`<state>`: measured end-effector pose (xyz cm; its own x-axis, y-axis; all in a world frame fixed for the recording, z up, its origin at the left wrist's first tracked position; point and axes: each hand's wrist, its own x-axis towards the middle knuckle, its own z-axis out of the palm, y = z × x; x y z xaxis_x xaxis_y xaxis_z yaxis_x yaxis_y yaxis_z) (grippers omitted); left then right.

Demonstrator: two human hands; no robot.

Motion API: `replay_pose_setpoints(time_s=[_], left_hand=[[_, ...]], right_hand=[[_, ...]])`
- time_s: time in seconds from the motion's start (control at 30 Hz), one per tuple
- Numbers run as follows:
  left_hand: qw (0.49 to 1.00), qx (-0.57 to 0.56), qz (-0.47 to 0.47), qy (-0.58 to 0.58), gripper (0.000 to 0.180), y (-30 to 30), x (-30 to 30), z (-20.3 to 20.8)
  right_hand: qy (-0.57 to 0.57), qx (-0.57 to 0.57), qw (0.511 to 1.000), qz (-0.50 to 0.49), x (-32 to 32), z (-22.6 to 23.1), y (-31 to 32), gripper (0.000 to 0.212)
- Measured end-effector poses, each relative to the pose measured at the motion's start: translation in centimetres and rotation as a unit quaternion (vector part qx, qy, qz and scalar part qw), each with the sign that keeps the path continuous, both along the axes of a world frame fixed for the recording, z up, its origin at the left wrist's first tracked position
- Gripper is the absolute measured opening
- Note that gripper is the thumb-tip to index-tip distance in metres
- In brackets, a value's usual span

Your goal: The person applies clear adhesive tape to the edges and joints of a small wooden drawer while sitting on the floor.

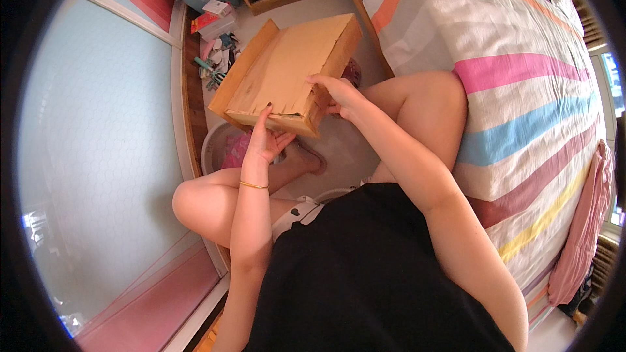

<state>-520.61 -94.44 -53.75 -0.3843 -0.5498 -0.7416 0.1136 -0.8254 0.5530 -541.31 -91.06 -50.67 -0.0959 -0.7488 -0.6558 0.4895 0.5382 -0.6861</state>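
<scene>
A light wooden drawer (pixel 293 62) is held tilted above the floor in front of me, a broad flat panel facing up. Its near edge looks chipped and split, and a taller board runs along its left side. My left hand (pixel 266 140) grips the near edge, thumb on top and fingers beneath. At the near right corner, my right hand (pixel 336 96) is closed round the side, its thumb on the upper edge. Some of the fingers of both hands are hidden by the wood.
Behind stands a wooden cabinet (pixel 280 3) with an open compartment. Small items (pixel 218 58) and boxes (pixel 215 23) lie along the left wall. A pale basin (pixel 210 150) with something pink sits below the drawer. The striped bed (pixel 508 104) is on my right, frosted sliding doors (pixel 104 111) on my left.
</scene>
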Motion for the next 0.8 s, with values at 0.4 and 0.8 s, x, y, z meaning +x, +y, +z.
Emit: replay_pose_setpoints(time_s=[0.4,0.8], left_hand=[[1.000,-0.002,-0.015,0.001,0.085,0.0,0.0,0.0],[0.998,0.034,0.012,0.048,0.096,1.0,-0.3,1.2]], right_hand=[[0.030,0.008,1.000,-0.005,0.1,-0.3,-0.2,0.063],[0.046,0.019,0.999,-0.019,0.8,-1.0,-0.4,0.061]])
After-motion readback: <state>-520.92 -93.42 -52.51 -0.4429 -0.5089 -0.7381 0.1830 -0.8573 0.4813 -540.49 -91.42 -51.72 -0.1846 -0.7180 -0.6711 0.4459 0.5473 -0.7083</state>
